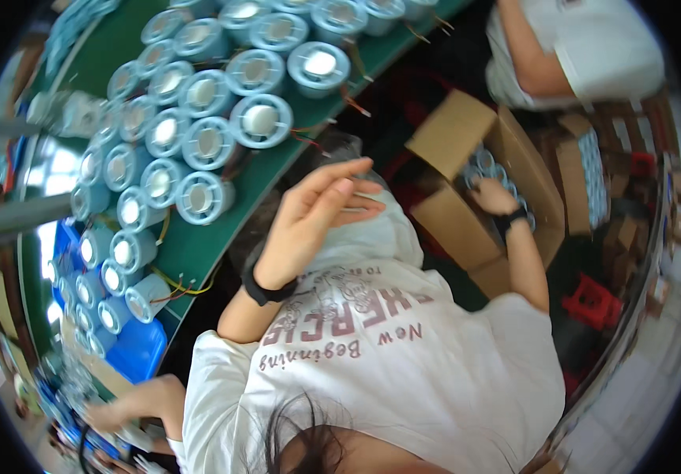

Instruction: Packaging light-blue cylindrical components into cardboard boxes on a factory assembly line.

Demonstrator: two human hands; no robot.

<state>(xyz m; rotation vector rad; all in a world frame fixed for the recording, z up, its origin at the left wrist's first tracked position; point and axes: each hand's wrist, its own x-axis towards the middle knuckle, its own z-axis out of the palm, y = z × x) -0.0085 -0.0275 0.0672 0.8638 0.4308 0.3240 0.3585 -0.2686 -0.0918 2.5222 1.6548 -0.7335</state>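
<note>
My left hand (310, 212) is raised in front of my shirt, beside the edge of the green table (265, 189). Its fingers are stretched out, slightly apart, and hold nothing. My right hand (494, 196) reaches down into an open cardboard box (526, 154), over light blue round parts (484, 161). Its fingers are curled and their tips are hidden, so I cannot make out what they hold. On the table stand rows of light blue cylindrical housings (206, 144) with round silvery centres; wires trail from several of them.
A blue bin (139, 351) is at the table's near left end, by more housings. A person in a white shirt (609, 51) is at the upper right; another person's arm (147, 399) shows at lower left. A red plastic stool or crate (593, 300) is on the right.
</note>
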